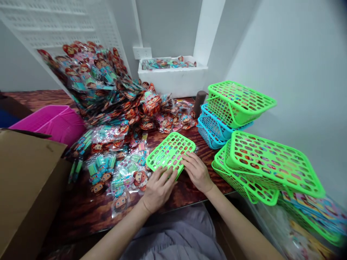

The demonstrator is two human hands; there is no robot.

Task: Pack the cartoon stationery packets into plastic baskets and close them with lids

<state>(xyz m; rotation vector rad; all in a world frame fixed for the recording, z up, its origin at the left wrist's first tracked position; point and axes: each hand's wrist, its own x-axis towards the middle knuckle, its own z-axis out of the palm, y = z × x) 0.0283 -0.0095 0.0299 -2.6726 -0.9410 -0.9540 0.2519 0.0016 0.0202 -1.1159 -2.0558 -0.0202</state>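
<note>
In the middle of the table lies a small green plastic basket (169,150), its flat slotted face turned up, with colourful items visible through the holes. My left hand (159,189) grips its near edge, fingers spread over the top. At the right edge, my right hand (197,171) has its fingers bent over the rim. Both thumbs are mostly hidden. Just left of my left hand lie clear packets with cartoon doll figures (121,186). A larger heap of such packets (130,108) rises behind the basket.
Filled green baskets (271,162) and a blue basket (211,126) are stacked at right. A white foam box (173,79) holds more packets at the back, near a brown cylinder (200,103). Pink baskets (59,124) and a cardboard box (29,180) stand left; a white crate (89,21) spills packets.
</note>
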